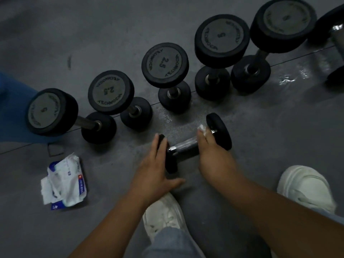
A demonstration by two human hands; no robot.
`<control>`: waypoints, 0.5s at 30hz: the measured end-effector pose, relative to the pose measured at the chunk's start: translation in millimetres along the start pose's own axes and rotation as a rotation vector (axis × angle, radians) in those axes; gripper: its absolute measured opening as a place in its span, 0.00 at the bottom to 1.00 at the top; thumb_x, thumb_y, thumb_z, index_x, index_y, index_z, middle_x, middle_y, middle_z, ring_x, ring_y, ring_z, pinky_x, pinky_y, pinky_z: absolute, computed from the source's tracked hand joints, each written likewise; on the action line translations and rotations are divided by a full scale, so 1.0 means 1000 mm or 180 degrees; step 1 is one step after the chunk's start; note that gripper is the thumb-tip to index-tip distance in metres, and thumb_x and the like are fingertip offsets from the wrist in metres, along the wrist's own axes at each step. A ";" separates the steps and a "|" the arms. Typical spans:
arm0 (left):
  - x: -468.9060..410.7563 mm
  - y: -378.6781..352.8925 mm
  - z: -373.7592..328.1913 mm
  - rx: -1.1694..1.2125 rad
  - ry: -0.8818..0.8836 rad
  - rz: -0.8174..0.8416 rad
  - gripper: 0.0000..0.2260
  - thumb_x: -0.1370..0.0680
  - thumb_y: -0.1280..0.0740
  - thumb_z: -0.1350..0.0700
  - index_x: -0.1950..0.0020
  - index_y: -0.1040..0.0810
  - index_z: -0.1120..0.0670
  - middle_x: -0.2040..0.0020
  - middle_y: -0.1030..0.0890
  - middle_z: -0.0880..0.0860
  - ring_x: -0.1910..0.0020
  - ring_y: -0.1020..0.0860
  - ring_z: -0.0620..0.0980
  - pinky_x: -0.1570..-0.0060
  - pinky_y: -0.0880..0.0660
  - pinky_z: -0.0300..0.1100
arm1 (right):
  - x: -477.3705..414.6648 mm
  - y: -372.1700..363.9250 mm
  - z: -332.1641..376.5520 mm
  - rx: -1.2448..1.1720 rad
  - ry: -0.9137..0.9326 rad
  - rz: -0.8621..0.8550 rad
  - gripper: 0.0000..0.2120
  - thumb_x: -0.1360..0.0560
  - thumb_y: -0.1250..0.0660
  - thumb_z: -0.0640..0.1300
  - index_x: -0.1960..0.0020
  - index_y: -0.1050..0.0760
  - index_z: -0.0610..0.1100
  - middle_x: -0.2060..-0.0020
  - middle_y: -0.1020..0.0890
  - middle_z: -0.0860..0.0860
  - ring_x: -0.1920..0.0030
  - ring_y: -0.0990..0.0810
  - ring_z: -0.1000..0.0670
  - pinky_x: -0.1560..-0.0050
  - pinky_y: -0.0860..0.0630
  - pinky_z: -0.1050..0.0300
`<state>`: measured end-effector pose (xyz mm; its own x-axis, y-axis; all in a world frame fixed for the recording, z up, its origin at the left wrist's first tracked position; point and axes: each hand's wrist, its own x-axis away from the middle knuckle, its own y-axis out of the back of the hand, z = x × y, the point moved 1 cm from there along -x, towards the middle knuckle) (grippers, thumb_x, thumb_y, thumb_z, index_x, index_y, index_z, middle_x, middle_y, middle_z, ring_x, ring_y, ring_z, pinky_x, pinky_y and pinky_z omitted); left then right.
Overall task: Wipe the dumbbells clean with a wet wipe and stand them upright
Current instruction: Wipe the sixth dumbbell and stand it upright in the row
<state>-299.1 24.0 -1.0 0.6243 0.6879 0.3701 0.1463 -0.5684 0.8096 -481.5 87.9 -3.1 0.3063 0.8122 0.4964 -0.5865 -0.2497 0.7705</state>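
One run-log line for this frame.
step: wiping | left hand: rests on lying dumbbell | right hand: grips wet wipe on its handle | upright dumbbells: five

Far side closed off by a dumbbell row; open floor left to the right

The far side is blocked by a row of upright dumbbells (165,65), set close together from the left edge to the upper right, with only narrow gaps between their bases. Open floor (270,118) is left to the right of the lying dumbbell (186,146), between the row and the right shoe (305,187). The near left is taken up by a wipe pack (65,183); bare floor is left between it and the left hand (154,170).
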 end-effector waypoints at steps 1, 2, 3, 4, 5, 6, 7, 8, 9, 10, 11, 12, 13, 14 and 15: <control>-0.014 0.002 0.005 -0.0156 0.0029 -0.0030 0.56 0.35 0.23 0.37 0.19 0.55 0.49 0.19 0.61 0.46 0.22 0.51 0.45 0.25 0.42 0.47 | -0.013 0.001 0.003 -0.0032 -0.0069 -0.0073 0.36 0.23 0.44 0.35 0.20 0.56 0.48 0.21 0.59 0.52 0.39 0.23 0.41 0.45 0.26 0.49; -0.028 0.007 0.011 -0.0234 0.0069 -0.0069 0.58 0.36 0.22 0.38 0.19 0.55 0.50 0.19 0.59 0.49 0.21 0.51 0.48 0.24 0.43 0.50 | -0.024 0.002 0.007 -0.0063 -0.0110 -0.0133 0.35 0.23 0.44 0.35 0.21 0.54 0.48 0.21 0.58 0.53 0.40 0.23 0.40 0.46 0.26 0.49; -0.043 0.015 0.016 -0.0210 0.0119 -0.0090 0.58 0.37 0.21 0.39 0.19 0.54 0.51 0.19 0.56 0.50 0.21 0.51 0.49 0.23 0.44 0.50 | -0.034 0.003 0.014 -0.0075 -0.0122 -0.0176 0.34 0.23 0.44 0.35 0.21 0.52 0.48 0.21 0.56 0.53 0.41 0.22 0.40 0.46 0.26 0.49; -0.054 0.025 0.021 -0.0109 0.0163 -0.0090 0.57 0.37 0.20 0.41 0.19 0.51 0.52 0.19 0.52 0.52 0.21 0.50 0.49 0.23 0.46 0.46 | -0.041 0.003 0.022 -0.0098 -0.0031 -0.0159 0.34 0.23 0.43 0.35 0.21 0.51 0.49 0.21 0.54 0.54 0.40 0.22 0.40 0.45 0.26 0.48; -0.063 0.034 0.026 0.0041 0.0201 -0.0112 0.54 0.37 0.20 0.42 0.19 0.47 0.53 0.19 0.48 0.52 0.21 0.47 0.49 0.24 0.47 0.42 | -0.045 0.002 0.031 -0.0082 0.0220 -0.0060 0.34 0.23 0.43 0.36 0.21 0.50 0.50 0.21 0.53 0.55 0.39 0.23 0.40 0.44 0.26 0.47; -0.069 0.041 0.031 0.0201 0.0215 -0.0223 0.51 0.35 0.20 0.43 0.20 0.43 0.54 0.20 0.43 0.53 0.22 0.44 0.48 0.25 0.47 0.39 | -0.049 0.001 0.038 -0.0004 0.0538 0.0084 0.34 0.23 0.43 0.37 0.21 0.50 0.52 0.22 0.52 0.55 0.38 0.24 0.39 0.42 0.27 0.46; -0.070 0.045 0.035 0.0317 0.0199 -0.0415 0.46 0.33 0.21 0.44 0.22 0.40 0.55 0.22 0.38 0.53 0.24 0.41 0.48 0.26 0.45 0.38 | -0.053 0.001 0.039 0.0070 0.0745 0.0195 0.34 0.23 0.42 0.37 0.22 0.51 0.53 0.22 0.52 0.56 0.37 0.24 0.40 0.41 0.27 0.46; -0.070 0.047 0.036 0.0361 0.0156 -0.0584 0.42 0.31 0.23 0.44 0.23 0.37 0.55 0.23 0.35 0.53 0.25 0.38 0.47 0.26 0.43 0.39 | -0.058 0.003 0.037 0.0102 0.0714 0.0185 0.35 0.23 0.43 0.37 0.22 0.51 0.55 0.21 0.52 0.57 0.37 0.24 0.40 0.41 0.27 0.46; -0.070 0.047 0.036 0.0365 0.0134 -0.0653 0.40 0.29 0.24 0.44 0.23 0.37 0.55 0.23 0.35 0.52 0.25 0.38 0.47 0.26 0.42 0.40 | -0.062 0.007 0.033 0.0084 0.0518 0.0036 0.36 0.23 0.43 0.36 0.22 0.53 0.56 0.21 0.53 0.58 0.38 0.24 0.40 0.42 0.27 0.46; -0.070 0.045 0.036 0.0369 0.0166 -0.0605 0.42 0.30 0.23 0.45 0.22 0.40 0.54 0.22 0.38 0.52 0.24 0.40 0.47 0.25 0.44 0.39 | -0.066 0.009 0.029 0.0067 0.0335 -0.0135 0.36 0.24 0.43 0.36 0.21 0.53 0.56 0.21 0.54 0.58 0.39 0.23 0.41 0.43 0.26 0.47; -0.072 0.041 0.036 0.0390 0.0226 -0.0494 0.46 0.31 0.22 0.46 0.21 0.44 0.54 0.21 0.42 0.51 0.23 0.44 0.46 0.26 0.47 0.36 | -0.068 0.008 0.030 0.0064 0.0261 -0.0238 0.37 0.24 0.41 0.36 0.21 0.52 0.55 0.22 0.54 0.58 0.40 0.23 0.42 0.46 0.26 0.49; -0.074 0.038 0.034 0.0410 0.0251 -0.0426 0.49 0.33 0.20 0.48 0.20 0.46 0.55 0.21 0.44 0.52 0.22 0.45 0.47 0.27 0.49 0.34 | -0.067 0.006 0.034 0.0014 0.0338 -0.0216 0.36 0.25 0.40 0.36 0.22 0.50 0.54 0.22 0.54 0.58 0.40 0.23 0.43 0.47 0.26 0.51; -0.076 0.036 0.033 0.0415 0.0243 -0.0458 0.50 0.35 0.19 0.49 0.21 0.45 0.56 0.22 0.42 0.54 0.23 0.43 0.48 0.29 0.48 0.33 | -0.065 0.003 0.038 -0.0072 0.0541 -0.0098 0.36 0.25 0.39 0.37 0.22 0.49 0.54 0.22 0.54 0.60 0.39 0.23 0.43 0.47 0.26 0.51; -0.077 0.035 0.032 0.0404 0.0203 -0.0571 0.48 0.36 0.19 0.50 0.23 0.41 0.57 0.25 0.39 0.55 0.26 0.39 0.50 0.30 0.44 0.33 | -0.065 0.002 0.041 -0.0127 0.0737 0.0036 0.36 0.25 0.38 0.38 0.23 0.48 0.55 0.22 0.53 0.61 0.38 0.23 0.43 0.46 0.26 0.51; -0.076 0.036 0.031 0.0393 0.0156 -0.0700 0.45 0.37 0.18 0.49 0.27 0.37 0.57 0.29 0.36 0.55 0.30 0.34 0.50 0.33 0.40 0.33 | -0.066 0.003 0.040 -0.0126 0.0804 0.0114 0.36 0.25 0.38 0.39 0.23 0.48 0.56 0.22 0.52 0.61 0.38 0.23 0.43 0.45 0.26 0.49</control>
<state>-317.3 -62.9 -14.4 0.5297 0.8204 0.2155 0.3689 -0.4515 0.8124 -473.2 12.3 -17.1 0.0907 0.9104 0.4036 -0.6241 -0.2639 0.7354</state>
